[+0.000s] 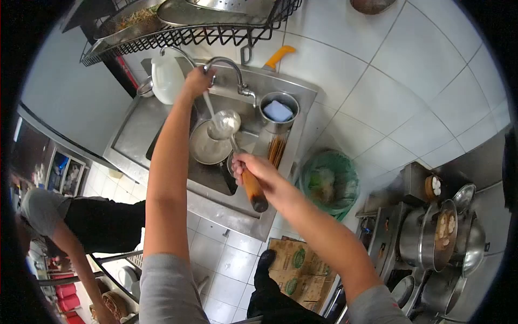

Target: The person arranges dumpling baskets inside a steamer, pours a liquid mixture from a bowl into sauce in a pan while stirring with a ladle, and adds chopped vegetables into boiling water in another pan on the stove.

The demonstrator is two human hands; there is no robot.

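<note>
at the left, near side, a co-worker (102,224) in a grey top and black apron leans over. on the steel worktop (132,132), a white jug (168,81) stands at the far left. right of it, the left hand (198,82) is at the mouth of the tap (232,63); how closed its grip is, i cannot tell. water (208,103) runs down into the bowl of a ladle (225,123), held over the sink (213,186), just above a round pan (205,148). the right hand (252,166) has its grip closed round the ladle's handle, the dark end pointing near and right. further right are a metal pot (278,126) with a blue sponge (278,111), wooden sticks (277,152), a green bin (353,191) and, at the right edge, stacked cookware (411,237).
</note>
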